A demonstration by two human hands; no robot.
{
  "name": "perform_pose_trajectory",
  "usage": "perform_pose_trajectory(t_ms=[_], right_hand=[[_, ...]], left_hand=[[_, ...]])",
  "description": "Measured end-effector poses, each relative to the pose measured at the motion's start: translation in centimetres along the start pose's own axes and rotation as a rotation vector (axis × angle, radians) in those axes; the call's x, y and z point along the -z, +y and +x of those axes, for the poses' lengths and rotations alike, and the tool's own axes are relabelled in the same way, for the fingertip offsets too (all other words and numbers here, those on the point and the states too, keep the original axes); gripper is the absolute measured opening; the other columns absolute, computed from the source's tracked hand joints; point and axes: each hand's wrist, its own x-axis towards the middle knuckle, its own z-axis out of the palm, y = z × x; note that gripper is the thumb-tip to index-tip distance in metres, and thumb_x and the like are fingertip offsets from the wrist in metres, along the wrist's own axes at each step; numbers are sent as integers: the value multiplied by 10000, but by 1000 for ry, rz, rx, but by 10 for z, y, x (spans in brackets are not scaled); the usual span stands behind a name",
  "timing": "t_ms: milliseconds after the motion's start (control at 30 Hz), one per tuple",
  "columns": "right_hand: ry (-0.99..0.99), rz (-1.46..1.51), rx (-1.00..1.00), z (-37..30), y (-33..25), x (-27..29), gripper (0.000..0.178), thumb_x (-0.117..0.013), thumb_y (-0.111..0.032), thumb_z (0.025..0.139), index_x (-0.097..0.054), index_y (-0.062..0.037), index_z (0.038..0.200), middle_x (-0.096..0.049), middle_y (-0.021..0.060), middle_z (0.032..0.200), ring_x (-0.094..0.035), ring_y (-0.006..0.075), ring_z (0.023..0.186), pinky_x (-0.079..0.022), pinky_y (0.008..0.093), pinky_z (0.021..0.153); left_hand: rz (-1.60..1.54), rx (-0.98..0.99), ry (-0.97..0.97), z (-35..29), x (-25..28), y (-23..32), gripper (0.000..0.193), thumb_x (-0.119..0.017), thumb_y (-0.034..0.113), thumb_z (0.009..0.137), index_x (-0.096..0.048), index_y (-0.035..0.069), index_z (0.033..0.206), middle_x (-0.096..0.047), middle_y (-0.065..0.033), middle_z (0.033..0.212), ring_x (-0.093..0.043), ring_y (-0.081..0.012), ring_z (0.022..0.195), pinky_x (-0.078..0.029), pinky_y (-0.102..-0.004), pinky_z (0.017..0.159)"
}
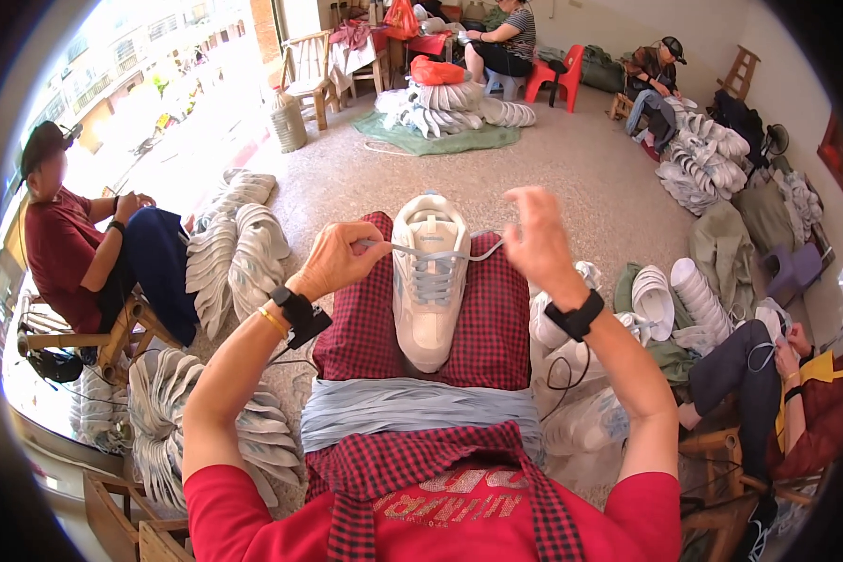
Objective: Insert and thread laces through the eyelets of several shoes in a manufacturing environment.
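Observation:
A white and grey sneaker [429, 323] rests on my lap, on a red and black checked apron [498, 328], its toe toward me. Grey-blue laces criss-cross its front. My left hand [340, 258] pinches one end of the shoelace [405, 249] just left of the shoe's collar. On the other side, my right hand [539, 245] is raised, slightly blurred, with the lace's other end running up to its fingers. The lace crosses over the tongue between both hands. A thick bundle of pale blue laces [421, 412] lies across my waist.
Stacked shoe uppers [239, 253] stand on the floor at left, with more uppers [173, 417] nearer me. White uppers [698, 300] lie at right. Seated people work around me, one at left [75, 225] and one at right [806, 403]. A far pile [440, 108] sits on green cloth.

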Motion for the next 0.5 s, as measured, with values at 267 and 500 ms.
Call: perform_pose_trajectory(t_ms=[267, 500], right_hand=[[-392, 393, -43, -29, -27, -15, 122, -601, -41, 833, -562, -7, 944, -635, 183, 878, -609, 359, 826, -489, 453, 772], [-431, 493, -49, -33, -27, -3, 99, -610, -100, 884, -564, -12, 874, -624, 151, 751, -642, 358, 813, -490, 450, 705]], left_hand=[[-148, 124, -232, 2, 16, -20, 237, -691, 215, 871, -679, 6, 761, -564, 32, 657, -465, -42, 621, -406, -251, 560], [59, -135, -42, -6, 5, -2, 196, -729, 218, 839, -657, 71, 946, -591, -36, 725, -526, -156, 572, -442, -323, 539]])
